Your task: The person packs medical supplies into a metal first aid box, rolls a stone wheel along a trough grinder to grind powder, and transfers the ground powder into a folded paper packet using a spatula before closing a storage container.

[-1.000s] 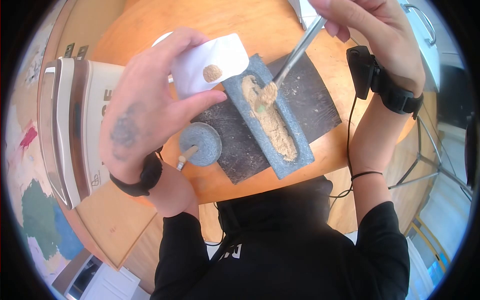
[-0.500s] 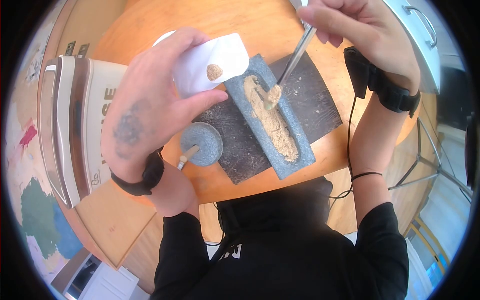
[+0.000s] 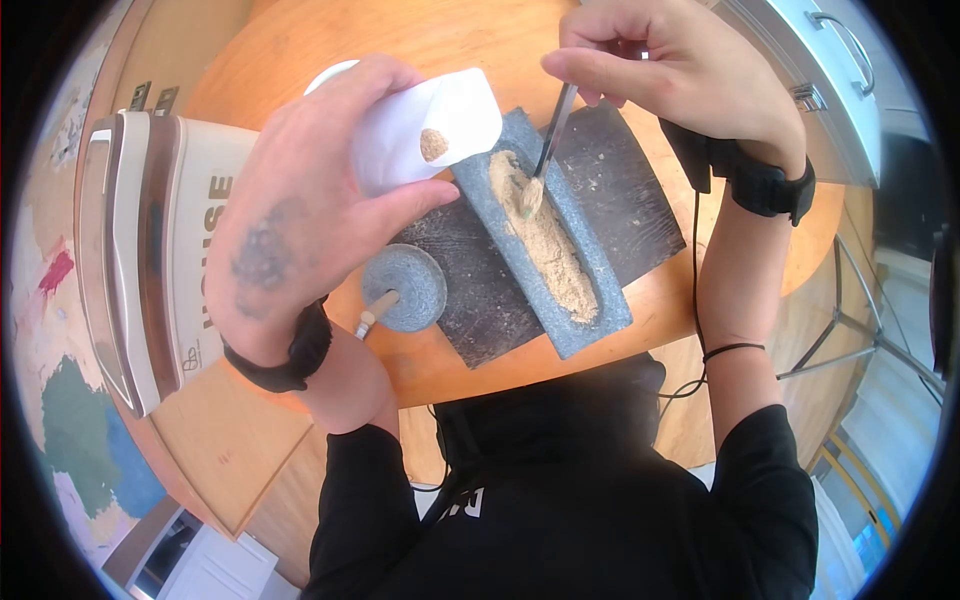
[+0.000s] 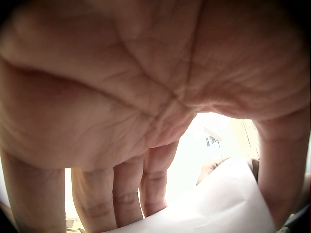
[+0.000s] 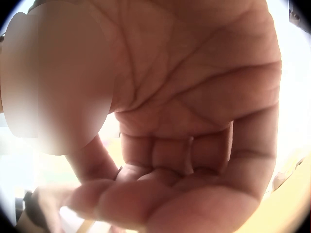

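In the head view the left hand [image 3: 300, 200] grips a white container [image 3: 400, 135], thumb on the near side, with a patch of tan powder [image 3: 434, 145] showing on it. The container's end overlaps the top of a grey stone trough [image 3: 590, 262] holding tan powder [image 3: 552, 260]. The right hand [image 3: 680, 75] pinches the handle of a metal tool [image 3: 556, 130], whose powder-coated tip touches the powder near the trough's upper end. The left wrist view shows the white container [image 4: 214, 208] between fingers and thumb. Curled fingers fill much of the right wrist view.
Under the trough lies a dark board [image 3: 625, 190] on a round wooden table [image 3: 270, 70]. A round grey stone [image 3: 415, 285] with a wooden-handled brush [image 3: 376, 308] across it sits left of the trough. A beige case [image 3: 190, 250] stands at left.
My right hand has moved left, and the tool now stands more upright. Its tip has gone down from above the trough into the powder. The left hand and container have shifted slightly right.
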The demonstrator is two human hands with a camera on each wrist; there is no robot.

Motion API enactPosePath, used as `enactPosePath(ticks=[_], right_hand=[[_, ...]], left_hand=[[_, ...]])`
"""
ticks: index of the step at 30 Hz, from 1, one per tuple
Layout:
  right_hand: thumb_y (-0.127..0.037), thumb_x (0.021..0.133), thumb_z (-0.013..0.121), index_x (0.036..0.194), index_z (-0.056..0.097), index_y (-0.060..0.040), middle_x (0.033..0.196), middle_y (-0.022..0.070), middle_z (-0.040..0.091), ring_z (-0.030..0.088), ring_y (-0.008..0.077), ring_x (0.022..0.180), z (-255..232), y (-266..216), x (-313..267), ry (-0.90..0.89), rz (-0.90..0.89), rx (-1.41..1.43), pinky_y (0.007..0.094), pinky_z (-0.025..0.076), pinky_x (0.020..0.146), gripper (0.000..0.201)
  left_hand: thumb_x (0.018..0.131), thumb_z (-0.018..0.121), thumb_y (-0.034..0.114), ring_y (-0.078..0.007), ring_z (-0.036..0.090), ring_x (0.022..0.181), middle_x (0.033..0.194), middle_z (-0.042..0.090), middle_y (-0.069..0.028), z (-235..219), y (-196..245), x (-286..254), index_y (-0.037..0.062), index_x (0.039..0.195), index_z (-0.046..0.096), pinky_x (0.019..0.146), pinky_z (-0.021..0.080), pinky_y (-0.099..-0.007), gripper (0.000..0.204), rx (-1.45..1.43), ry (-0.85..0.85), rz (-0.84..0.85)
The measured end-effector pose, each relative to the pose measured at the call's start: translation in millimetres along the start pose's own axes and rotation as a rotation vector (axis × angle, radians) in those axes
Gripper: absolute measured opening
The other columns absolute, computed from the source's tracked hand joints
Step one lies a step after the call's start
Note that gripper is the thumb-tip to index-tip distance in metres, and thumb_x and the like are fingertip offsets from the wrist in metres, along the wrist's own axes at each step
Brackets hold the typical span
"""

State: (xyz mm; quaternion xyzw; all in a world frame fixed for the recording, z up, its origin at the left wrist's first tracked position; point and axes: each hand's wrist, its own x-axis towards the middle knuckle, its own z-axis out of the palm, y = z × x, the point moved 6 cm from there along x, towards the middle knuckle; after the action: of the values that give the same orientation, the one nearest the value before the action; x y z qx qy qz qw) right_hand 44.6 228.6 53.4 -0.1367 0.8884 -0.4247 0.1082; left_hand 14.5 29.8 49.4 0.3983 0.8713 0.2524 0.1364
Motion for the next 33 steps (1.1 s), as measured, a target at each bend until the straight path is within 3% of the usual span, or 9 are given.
enactPosePath(ticks=[19,22,25,27,30,33], right_hand=[[-0.018,0.096,0.059,0.071,0.06,-0.0008,0.055,0.0041,0.053,0.049,0.0118,0.051,4,-3,5,0.025,-0.02,-0.129,0.0295,0.041,0.051,0.03],[-0.018,0.096,0.059,0.072,0.061,-0.0004,0.056,0.0048,0.053,0.05,0.0117,0.051,7,10,9,-0.06,-0.006,-0.023,0.0295,0.042,0.052,0.029],[-0.019,0.096,0.06,0.073,0.063,-0.0002,0.058,0.003,0.057,0.052,0.0092,0.054,0,7,4,-0.035,-0.078,-0.09,0.0272,0.042,0.052,0.029],[-0.018,0.096,0.062,0.075,0.066,-0.0007,0.062,0.0007,0.061,0.053,0.006,0.056,-6,12,-2,0.07,-0.01,0.17,0.024,0.041,0.052,0.028],[-0.016,0.096,0.063,0.076,0.068,-0.0016,0.064,-0.0007,0.063,0.054,0.0039,0.058,-19,23,-7,0.119,0.08,0.222,0.0212,0.041,0.052,0.025],[-0.017,0.095,0.065,0.073,0.067,-0.0017,0.064,0.0002,0.064,0.055,0.0039,0.058,-26,22,-8,0.247,0.019,0.298,0.0201,0.041,0.052,0.027]], left_hand=[[0.068,0.087,0.012,-0.0256,0.064,0.106,0.112,0.065,-0.0114,1,1,0,0.0034,0.118,0.057,0.098,0.05,-0.0406,0.059,0.04,0.031,0.021],[0.069,0.087,0.012,-0.0257,0.064,0.105,0.11,0.066,-0.0111,1,2,0,0.0035,0.117,0.057,0.098,0.05,-0.0404,0.057,0.03,0.036,0.026],[0.069,0.086,0.012,-0.0257,0.064,0.103,0.109,0.066,-0.0107,2,2,1,0.0041,0.117,0.058,0.096,0.049,-0.0395,0.057,0.01,0.035,0.022],[0.069,0.086,0.012,-0.0266,0.064,0.1,0.107,0.066,-0.0107,2,1,0,0.0045,0.117,0.058,0.093,0.049,-0.0387,0.056,-0.026,0.044,0.019],[0.069,0.087,0.013,-0.0284,0.064,0.099,0.106,0.066,-0.0116,4,0,1,0.0045,0.117,0.058,0.09,0.048,-0.0384,0.057,-0.026,0.036,0.027],[0.069,0.086,0.013,-0.0301,0.064,0.099,0.105,0.066,-0.0126,6,1,1,0.0042,0.117,0.057,0.088,0.048,-0.0383,0.057,-0.018,0.049,0.05]])
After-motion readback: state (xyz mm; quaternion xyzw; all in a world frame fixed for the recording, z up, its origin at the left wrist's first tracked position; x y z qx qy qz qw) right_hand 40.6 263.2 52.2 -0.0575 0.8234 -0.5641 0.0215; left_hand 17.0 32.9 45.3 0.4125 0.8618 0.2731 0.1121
